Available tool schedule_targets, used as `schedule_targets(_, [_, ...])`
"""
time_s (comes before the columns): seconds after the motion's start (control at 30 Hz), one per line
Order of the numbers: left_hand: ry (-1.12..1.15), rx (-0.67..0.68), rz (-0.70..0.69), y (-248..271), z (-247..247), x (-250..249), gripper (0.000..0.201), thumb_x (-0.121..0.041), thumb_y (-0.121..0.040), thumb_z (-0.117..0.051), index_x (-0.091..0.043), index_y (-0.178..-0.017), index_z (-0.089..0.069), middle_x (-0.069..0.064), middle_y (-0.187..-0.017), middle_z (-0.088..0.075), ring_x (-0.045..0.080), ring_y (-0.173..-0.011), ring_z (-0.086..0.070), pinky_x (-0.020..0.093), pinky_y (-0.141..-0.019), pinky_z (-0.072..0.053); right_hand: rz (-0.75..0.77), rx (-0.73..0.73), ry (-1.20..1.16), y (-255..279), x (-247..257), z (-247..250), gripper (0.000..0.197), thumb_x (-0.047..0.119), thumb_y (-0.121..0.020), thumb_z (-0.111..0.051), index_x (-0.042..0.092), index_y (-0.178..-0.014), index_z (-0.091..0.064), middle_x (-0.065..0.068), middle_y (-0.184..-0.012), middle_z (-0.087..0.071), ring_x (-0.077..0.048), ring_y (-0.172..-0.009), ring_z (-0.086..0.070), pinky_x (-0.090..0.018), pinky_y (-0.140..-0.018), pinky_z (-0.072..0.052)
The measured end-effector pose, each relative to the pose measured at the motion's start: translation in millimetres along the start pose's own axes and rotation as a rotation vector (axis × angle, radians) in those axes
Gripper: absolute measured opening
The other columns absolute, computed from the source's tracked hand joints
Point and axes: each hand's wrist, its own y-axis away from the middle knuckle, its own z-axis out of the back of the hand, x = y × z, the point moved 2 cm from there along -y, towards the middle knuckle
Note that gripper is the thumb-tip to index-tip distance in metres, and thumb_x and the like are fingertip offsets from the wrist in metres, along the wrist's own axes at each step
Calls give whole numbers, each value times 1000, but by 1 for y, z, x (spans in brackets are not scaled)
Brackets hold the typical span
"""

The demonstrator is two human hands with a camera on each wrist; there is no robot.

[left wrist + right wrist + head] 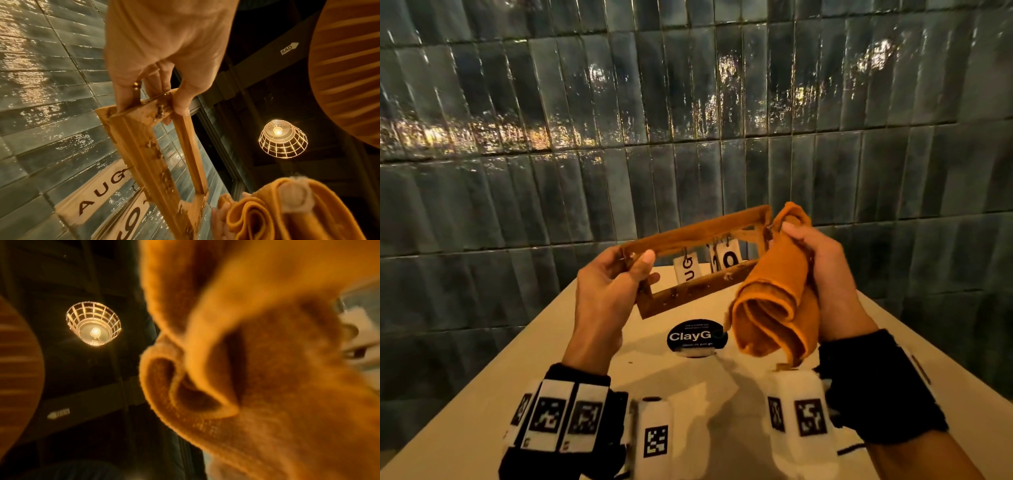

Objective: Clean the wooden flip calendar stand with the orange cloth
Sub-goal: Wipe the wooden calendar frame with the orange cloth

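Note:
My left hand (619,274) grips the left end of the wooden flip calendar stand (688,240), holding it tilted in the air above the table. Its frame (144,146) carries pale specks, and white cards reading AUG (687,269) and a 9 (729,258) hang from it. My right hand (811,257) grips the bunched orange cloth (774,301) against the stand's right end. In the right wrist view the cloth (257,369) fills most of the picture and hides my fingers.
A black round ClayG tub (695,337) sits on the beige table (517,377) below the stand. A dark tiled wall (688,120) rises behind. A wire-caged lamp (282,139) hangs overhead.

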Motion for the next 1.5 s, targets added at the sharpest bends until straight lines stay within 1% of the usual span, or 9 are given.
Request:
schedule_targets(0.13, [-65, -14, -38, 2, -2, 1, 11, -22, -84, -63, -28, -93, -59, 1, -91, -69, 20, -87, -68, 47, -83, -54, 453, -184, 446, 0, -7, 0, 23, 33, -84, -63, 33, -106, -54, 11, -101, -56, -5, -84, -58, -17, -64, -48])
schedule_targets(0.27, [-102, 2, -94, 6, -12, 0, 15, -23, -82, -65, -35, -90, -59, -3, -91, -69, 18, -89, -67, 38, -73, -56, 961, -4, 950, 17, -44, -32, 38, 35, -86, -58, 20, -122, -55, 1, -123, -39, -2, -105, -39, -2, -82, -35])
schedule_targets(0.4, [-58, 23, -90, 11, -16, -1, 19, -17, -83, -66, -34, -88, -60, -1, -95, -68, 20, -89, -66, 22, -55, -54, 1079, 92, 1112, 15, -64, -51, 39, 23, -87, -55, 13, -124, -57, -14, -119, -47, -19, -101, -52, -23, -90, -43])
schedule_targets(0.6, [-78, -46, -122, 13, 0, 0, 25, -15, -81, -68, -39, -83, -61, -9, -90, -69, 16, -91, -66, 31, -74, -52, 848, -169, 1012, -11, -29, -19, 32, 17, -89, -58, 12, -121, -59, -2, -117, -44, -6, -98, -44, -25, -97, -44])
schedule_targets(0.77, [-197, -55, -132, 19, -3, 11, 26, -18, -80, -69, -39, -92, -59, -16, -91, -66, 0, -88, -61, 37, -86, -51, 702, -24, 926, -4, -36, -33, 26, 31, -90, -55, 25, -114, -59, 8, -105, -52, -6, -96, -48, -15, -85, -41])
schedule_targets(1.03, [-331, -51, -273, 23, -7, 10, 33, -17, -80, -69, -43, -91, -51, -25, -84, -57, -12, -79, -52, 19, -73, -45, 377, 50, 755, -11, -27, -35, 5, 33, -88, -57, 35, -86, -60, 10, -94, -62, -11, -93, -58, -29, -82, -48])
schedule_targets(1.27, [-421, -54, -373, 29, -10, 11, 28, -17, -78, -71, -34, -94, -54, -29, -79, -54, -12, -76, -52, 14, -70, -44, 481, -18, 1087, -12, -8, -27, 20, 23, -91, -54, 31, -104, -66, 6, -103, -62, -12, -101, -54, -19, -84, -37])
schedule_targets(1.43, [-424, -43, -333, 26, -10, 14, 26, -18, -79, -70, -33, -94, -57, -25, -76, -57, -7, -73, -55, 15, -69, -43, 161, 272, 444, -3, 3, -31, 21, 1, -89, -53, 19, -86, -64, -10, -90, -67, -21, -55, -67, -27, -49, -55])
schedule_targets(1.5, [-423, -43, -334, 26, -10, 14, 26, -17, -79, -71, -32, -94, -57, -25, -76, -57, -6, -73, -56, 10, -66, -40, 132, 275, 557, -9, 2, -30, 14, 7, -86, -60, 20, -88, -63, -10, -87, -68, -21, -57, -67, -29, -53, -57])
